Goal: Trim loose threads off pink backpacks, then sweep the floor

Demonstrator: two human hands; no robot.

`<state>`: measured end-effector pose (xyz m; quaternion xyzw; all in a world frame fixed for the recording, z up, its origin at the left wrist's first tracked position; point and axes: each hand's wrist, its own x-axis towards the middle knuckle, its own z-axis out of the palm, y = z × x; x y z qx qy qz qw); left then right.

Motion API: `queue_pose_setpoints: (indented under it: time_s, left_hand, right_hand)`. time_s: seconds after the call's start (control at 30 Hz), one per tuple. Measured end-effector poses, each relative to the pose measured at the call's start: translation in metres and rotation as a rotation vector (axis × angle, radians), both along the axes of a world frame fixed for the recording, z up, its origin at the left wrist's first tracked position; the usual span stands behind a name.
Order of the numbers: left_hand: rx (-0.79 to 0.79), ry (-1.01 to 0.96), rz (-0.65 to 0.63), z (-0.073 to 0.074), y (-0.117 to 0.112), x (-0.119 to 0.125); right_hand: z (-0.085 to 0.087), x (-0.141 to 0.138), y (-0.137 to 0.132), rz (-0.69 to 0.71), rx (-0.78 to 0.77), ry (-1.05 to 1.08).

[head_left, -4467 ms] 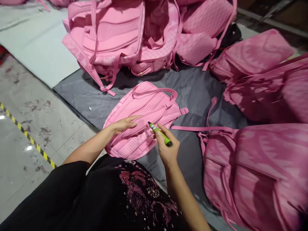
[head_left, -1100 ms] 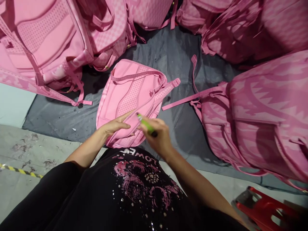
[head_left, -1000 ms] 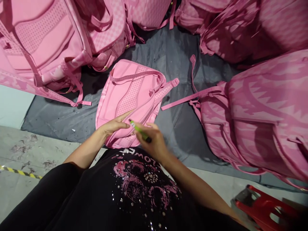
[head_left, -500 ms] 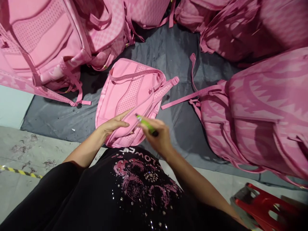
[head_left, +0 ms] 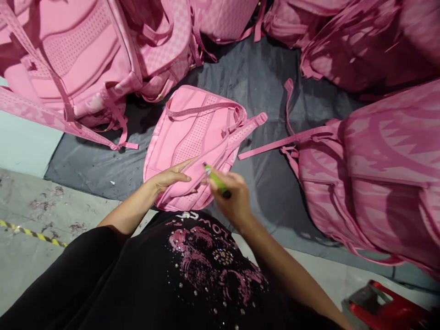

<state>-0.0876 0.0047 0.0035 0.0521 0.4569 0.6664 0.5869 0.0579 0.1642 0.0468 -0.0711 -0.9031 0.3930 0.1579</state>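
Note:
A small pink backpack [head_left: 192, 142] lies tilted close to my body, its padded back panel facing up and its straps loose across it. My left hand [head_left: 175, 178] grips it by a padded shoulder strap near its lower part, thumb on top and the other fingers partly hidden beneath the strap. Just to the right, my right hand [head_left: 233, 195] is closed around a green pen-shaped tool [head_left: 218, 181] with dark ends. Its tip points up and left, over the strap. Whether the tip touches the fabric, I cannot tell.
Large pink backpacks [head_left: 82, 50] stand at the upper left, with others [head_left: 347, 41] at the upper right and a big one [head_left: 385, 174] on the right. A dark grey sheet [head_left: 264, 192] lies beneath them. At the lower right is a red stool-like object [head_left: 388, 307].
The whole view has shifted, so everything appears a little further right. Both hands keep their hold, the right still on the green tool over the strap.

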Motion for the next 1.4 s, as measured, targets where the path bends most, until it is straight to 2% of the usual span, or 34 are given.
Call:
queue_pose_setpoints:
  time_s: [0.07,0.17,0.27,0.3,0.4,0.53,0.63,0.77,0.87,0.9,1.0,1.1,1.13,1.17,1.27,1.3,1.4]
  left_hand:
    - [0.016,-0.008,0.000,0.000,0.000,0.000]
    - [0.025,0.021,0.024,0.001,0.000,0.000]
    - [0.052,-0.049,-0.033,0.002,-0.001,0.000]
    - [0.046,-0.053,-0.036,0.003,-0.001,0.000]
    - [-0.008,0.014,0.021,0.004,0.000,0.000]
    - [-0.010,-0.007,-0.030,0.002,0.000,0.001]
    - [-0.016,0.036,0.010,0.000,0.000,0.002]
    - [0.057,-0.048,-0.044,0.001,0.001,0.003]
    - [0.039,0.014,0.014,0.002,0.001,0.003]
    - [0.031,0.007,0.013,0.002,0.001,0.003]
    - [0.025,-0.068,-0.034,0.002,0.001,0.003]
    - [0.001,-0.008,0.019,0.002,0.001,0.002]
    - [0.005,-0.006,0.019,0.003,0.000,0.002]
    - [0.019,-0.030,0.002,0.004,-0.001,0.002]
    - [0.086,-0.138,-0.054,0.007,-0.004,0.000]
    - [0.101,-0.145,-0.043,0.008,-0.005,-0.001]
    - [0.102,-0.099,0.053,0.006,-0.005,-0.008]
  right_hand:
    - [0.001,-0.001,0.001,-0.011,-0.008,-0.017]
    - [0.002,-0.003,0.004,0.104,-0.031,-0.046]
    - [0.002,-0.005,0.006,-0.055,0.020,0.019]
    - [0.001,-0.005,0.006,-0.052,0.021,0.015]
    - [0.002,-0.006,0.005,0.096,-0.013,-0.036]
    - [0.004,-0.005,0.005,-0.057,0.020,-0.006]
    - [0.007,-0.004,0.005,0.087,-0.025,-0.056]
    - [0.007,-0.004,0.005,-0.065,-0.016,-0.021]
    - [0.005,-0.003,0.005,0.054,-0.042,-0.045]
    - [0.004,-0.003,0.005,0.043,-0.042,-0.039]
    - [0.004,-0.002,0.003,-0.101,-0.020,-0.017]
    - [0.002,-0.003,0.006,0.026,-0.062,-0.068]
    - [0.000,-0.004,0.010,0.024,-0.077,-0.062]
    - [-0.001,-0.005,0.016,-0.047,-0.093,-0.033]
    - [-0.006,-0.005,0.039,-0.433,-0.178,0.095]
    - [-0.007,-0.003,0.045,-0.506,-0.216,0.120]
    - [-0.012,0.007,0.049,-0.486,-0.294,0.104]
